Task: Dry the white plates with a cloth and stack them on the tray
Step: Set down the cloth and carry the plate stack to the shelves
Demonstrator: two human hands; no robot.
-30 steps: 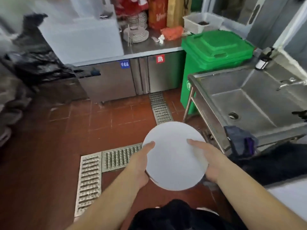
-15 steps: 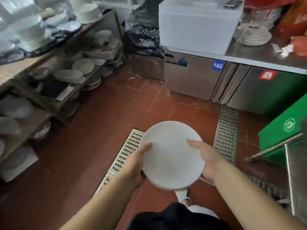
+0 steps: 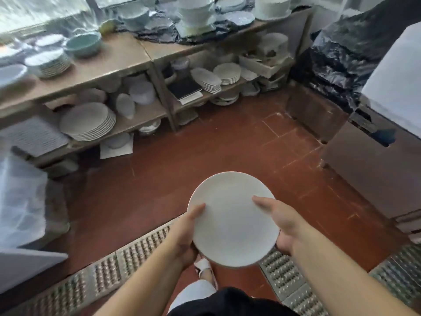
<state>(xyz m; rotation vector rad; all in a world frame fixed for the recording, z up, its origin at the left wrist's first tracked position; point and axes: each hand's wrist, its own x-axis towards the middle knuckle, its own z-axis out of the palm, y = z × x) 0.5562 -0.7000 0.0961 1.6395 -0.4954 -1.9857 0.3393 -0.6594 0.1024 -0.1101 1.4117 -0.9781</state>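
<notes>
I hold a round white plate level in front of me, above the red tiled floor. My left hand grips its left rim, thumb lying on the top face and fingers underneath. My right hand grips the right rim the same way. No cloth and no tray show in this view.
Wooden shelves along the far wall carry stacks of white plates and bowls. A steel cabinet stands at the right with a white box on top. Metal drain grates cross the floor near my feet.
I have turned left with the plate held in both hands. The sink and green bin have left the view, and the dish shelves now face me.
</notes>
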